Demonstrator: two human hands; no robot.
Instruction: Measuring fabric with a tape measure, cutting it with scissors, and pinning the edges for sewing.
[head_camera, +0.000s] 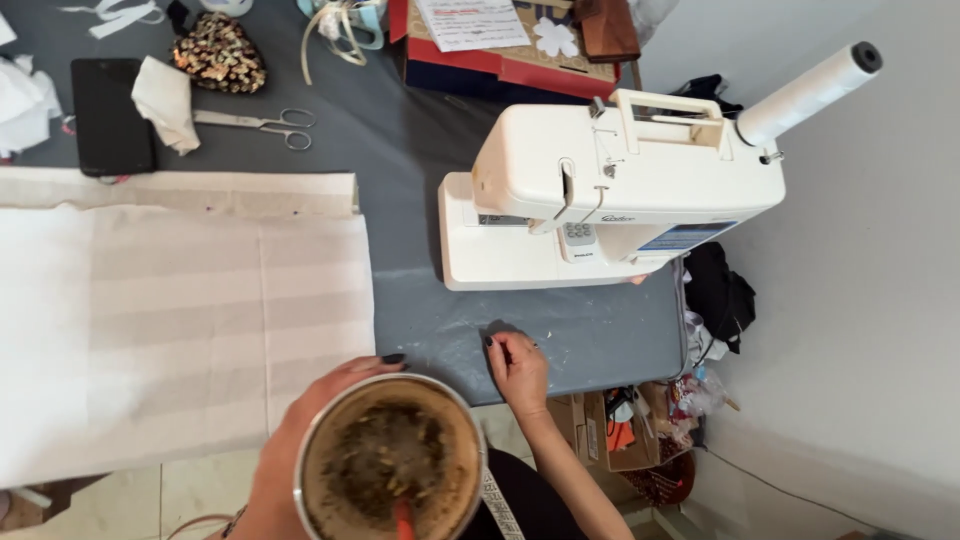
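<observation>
Head view: left hand (300, 440) grips a metal cup (390, 460), close under the camera, well in front of the sewing machine (600, 190). Cup holds brown, flecked liquid and a red straw (403, 518). Right hand (518, 368) rests on the grey table (420, 140), fingers loosely curled, holding nothing. Behind the machine, a red-and-blue box (500, 62) bears a white paper sheet (470, 22).
</observation>
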